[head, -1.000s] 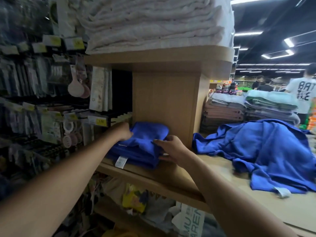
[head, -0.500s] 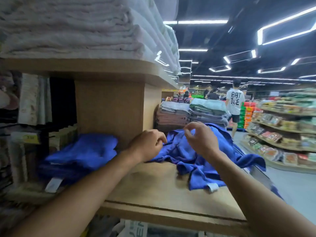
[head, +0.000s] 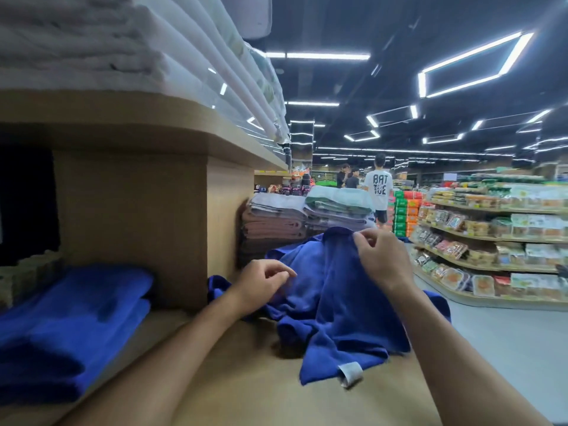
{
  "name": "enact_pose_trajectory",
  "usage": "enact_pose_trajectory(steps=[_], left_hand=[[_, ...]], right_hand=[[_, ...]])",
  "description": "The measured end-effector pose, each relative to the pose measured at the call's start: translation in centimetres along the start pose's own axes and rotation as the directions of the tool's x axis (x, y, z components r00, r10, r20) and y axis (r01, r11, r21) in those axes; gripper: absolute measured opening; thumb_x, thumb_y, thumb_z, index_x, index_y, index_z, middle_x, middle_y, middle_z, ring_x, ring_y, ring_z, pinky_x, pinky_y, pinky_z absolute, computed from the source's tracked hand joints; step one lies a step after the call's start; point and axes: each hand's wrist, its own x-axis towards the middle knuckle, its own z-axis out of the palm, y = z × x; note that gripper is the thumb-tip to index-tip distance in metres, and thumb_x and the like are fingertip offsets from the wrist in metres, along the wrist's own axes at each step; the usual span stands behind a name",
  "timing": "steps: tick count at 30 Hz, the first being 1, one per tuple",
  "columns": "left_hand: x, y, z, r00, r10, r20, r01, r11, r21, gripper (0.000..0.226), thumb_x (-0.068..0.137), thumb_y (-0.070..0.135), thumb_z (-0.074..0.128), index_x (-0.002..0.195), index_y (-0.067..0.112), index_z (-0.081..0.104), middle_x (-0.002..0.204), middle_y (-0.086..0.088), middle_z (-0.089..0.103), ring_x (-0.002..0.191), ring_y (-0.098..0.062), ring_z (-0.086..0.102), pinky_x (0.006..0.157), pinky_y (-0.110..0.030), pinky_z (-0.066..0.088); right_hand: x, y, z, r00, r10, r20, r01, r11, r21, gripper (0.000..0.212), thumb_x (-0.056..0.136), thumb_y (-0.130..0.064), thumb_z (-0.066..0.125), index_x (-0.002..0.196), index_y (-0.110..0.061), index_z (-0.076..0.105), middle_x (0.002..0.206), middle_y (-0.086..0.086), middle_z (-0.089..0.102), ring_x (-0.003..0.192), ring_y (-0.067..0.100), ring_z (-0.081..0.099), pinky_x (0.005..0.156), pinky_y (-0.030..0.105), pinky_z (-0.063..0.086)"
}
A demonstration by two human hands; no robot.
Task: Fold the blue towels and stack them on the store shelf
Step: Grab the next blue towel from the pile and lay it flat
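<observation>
Pinching the raised top edge of a loose, crumpled royal-blue terry towel point(head: 338, 302) between thumb and fingertips of the right hand point(head: 379, 259), with the cloth hanging down from that pinch onto the light-brown wooden shelf board point(head: 246, 401). Holding the left hand point(head: 261, 285) lower and to the left, fingers loosely curled just over the rumpled heap; cannot tell whether gripping any cloth. Showing a small white sewn-in label point(head: 350, 374) at the towel's near corner, curled up on the board. Lying well apart to the left, in the bay beside the wooden upright panel point(head: 132, 229): a stack of folded blue towels point(head: 70, 327). Resting on the shelf above point(head: 123, 118), a pile of folded white towels point(head: 92, 50). Stacked behind the loose towel, folded brown, grey and green towels point(head: 276, 222). Standing far down the aisle, back turned, a person in a white printed T-shirt point(head: 378, 189), beside curved shelves of packaged food point(head: 491, 235)
</observation>
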Motion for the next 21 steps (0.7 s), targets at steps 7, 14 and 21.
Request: enact_pose_trajectory(steps=[7, 14, 21], left_hand=[[-0.3, 1.7, -2.2, 0.884, -0.305, 0.354, 0.464, 0.659, -0.592, 0.060, 0.087, 0.077, 0.047, 0.091, 0.023, 0.073, 0.086, -0.001, 0.070, 0.072, -0.016, 0.063, 0.058, -0.026, 0.043], [0.5, 0.8, -2.4, 0.900, -0.435, 0.029, 0.332, 0.639, -0.694, 0.017, 0.099, 0.010, 0.052, 0.104, 0.008, 0.068, 0.074, -0.011, 0.074, 0.056, -0.020, 0.070, 0.045, -0.029, 0.055], [1.3, -0.2, -3.9, 0.849, -0.523, -0.072, 0.265, 0.540, -0.799, 0.026, 0.090, -0.009, 0.035, 0.094, 0.005, 0.057, 0.067, -0.014, 0.057, 0.051, -0.021, 0.058, 0.042, -0.024, 0.052]], right_hand=[[-5.3, -7.3, 1.5, 0.776, -0.487, 0.401, 0.209, 0.799, 0.565, 0.023, 0.103, -0.010, 0.055, 0.083, -0.016, 0.063, 0.069, -0.006, 0.053, 0.067, 0.003, 0.044, 0.064, 0.021, 0.036], [-6.5, -6.9, 2.1, 0.632, -0.325, 0.704, 0.278, 0.942, 0.186, 0.040, 0.080, -0.047, 0.081, 0.110, -0.032, 0.060, 0.082, -0.019, 0.057, 0.068, -0.008, 0.052, 0.067, 0.015, 0.040], [-5.2, -5.6, -1.0, 0.474, 0.005, 0.880, 0.371, 0.906, -0.205, 0.035, 0.076, -0.054, 0.077, 0.091, -0.024, 0.065, 0.075, -0.009, 0.062, 0.068, 0.012, 0.062, 0.055, 0.021, 0.046]])
